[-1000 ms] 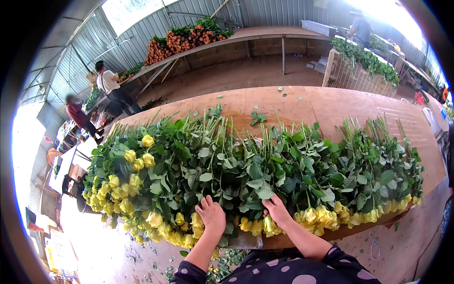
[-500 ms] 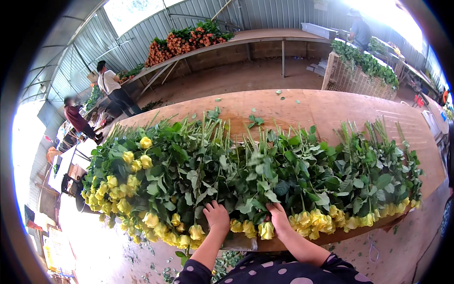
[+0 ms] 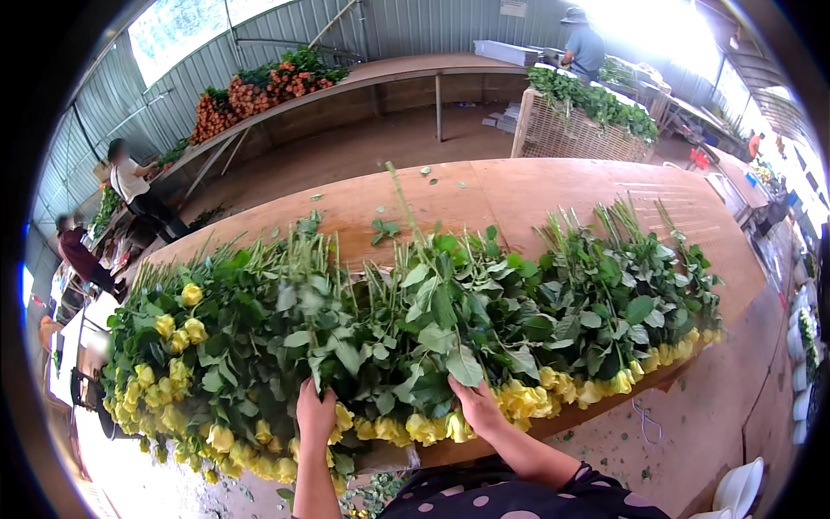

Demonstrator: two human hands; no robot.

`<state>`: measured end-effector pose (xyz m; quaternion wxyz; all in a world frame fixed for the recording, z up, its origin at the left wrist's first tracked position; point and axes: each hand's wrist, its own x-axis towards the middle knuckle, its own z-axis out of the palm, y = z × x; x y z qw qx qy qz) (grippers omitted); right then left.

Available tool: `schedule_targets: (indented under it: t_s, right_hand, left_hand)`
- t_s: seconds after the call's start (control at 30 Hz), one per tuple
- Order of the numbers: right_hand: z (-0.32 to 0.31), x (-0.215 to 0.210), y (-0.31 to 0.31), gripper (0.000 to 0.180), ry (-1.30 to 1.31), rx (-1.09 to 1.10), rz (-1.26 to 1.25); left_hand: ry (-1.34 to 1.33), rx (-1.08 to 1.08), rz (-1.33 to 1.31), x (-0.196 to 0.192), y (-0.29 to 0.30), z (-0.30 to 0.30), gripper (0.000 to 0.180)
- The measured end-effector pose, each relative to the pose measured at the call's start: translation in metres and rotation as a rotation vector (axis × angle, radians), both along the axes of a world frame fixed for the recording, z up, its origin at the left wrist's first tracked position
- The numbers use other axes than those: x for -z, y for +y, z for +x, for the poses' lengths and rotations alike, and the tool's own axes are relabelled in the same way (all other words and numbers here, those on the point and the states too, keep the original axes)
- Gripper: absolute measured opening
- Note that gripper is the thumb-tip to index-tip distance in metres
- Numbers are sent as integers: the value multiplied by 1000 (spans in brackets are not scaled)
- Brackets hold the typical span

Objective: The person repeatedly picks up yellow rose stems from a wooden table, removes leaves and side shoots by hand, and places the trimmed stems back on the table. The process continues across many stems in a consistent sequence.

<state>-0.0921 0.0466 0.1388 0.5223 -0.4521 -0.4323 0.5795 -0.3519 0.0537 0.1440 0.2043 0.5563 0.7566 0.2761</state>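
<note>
A long row of yellow roses [image 3: 220,438] lies on a wooden table [image 3: 553,186], blooms toward me and cut stems pointing away. My right hand [image 3: 477,406] is closed on a leafy rose [image 3: 458,427] just above the row, its stem rising out over the far side. Left of it, my left hand [image 3: 316,410] has its fingers curled round a rose stem just below the leaves; the leaves above it are blurred. Yellow blooms lie close beside both hands, and foliage hides part of the fingers.
Loose leaves [image 3: 386,228] lie on the table. Beyond stand a long bench with orange flowers [image 3: 251,97] and a wicker crate [image 3: 571,130] of greenery. A person [image 3: 584,48] works at back right, two others at far left. White buckets [image 3: 737,489] stand lower right.
The view has swung right, so the scene sits further left. My left hand, earlier spread on the leaves, has closed on a stem. The rose in my right hand stands out more clearly.
</note>
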Motion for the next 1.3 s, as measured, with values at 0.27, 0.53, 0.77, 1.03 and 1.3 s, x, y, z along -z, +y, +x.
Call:
schedule_targets:
  t_s: [0.27, 0.53, 0.77, 1.03, 1.3]
  right_hand:
    - [-12, 9, 15, 54, -957, -273, -78]
    - [-22, 10, 17, 63, -955, -269, -109]
    - [-8, 5, 5, 55, -773, -113, 89]
    - [-36, -50, -7, 44, -1328, 85, 628]
    - [-124, -20, 33, 27, 300, -536, -725]
  left_hand:
    - [243, 413, -293, 30, 8, 111, 26]
    - [302, 444, -210, 34, 8, 102, 33]
    - [352, 148, 133, -23, -10, 42, 33]
    - [482, -172, -288, 2, -52, -60, 33]
    - [-60, 176, -5, -63, -44, 11, 25]
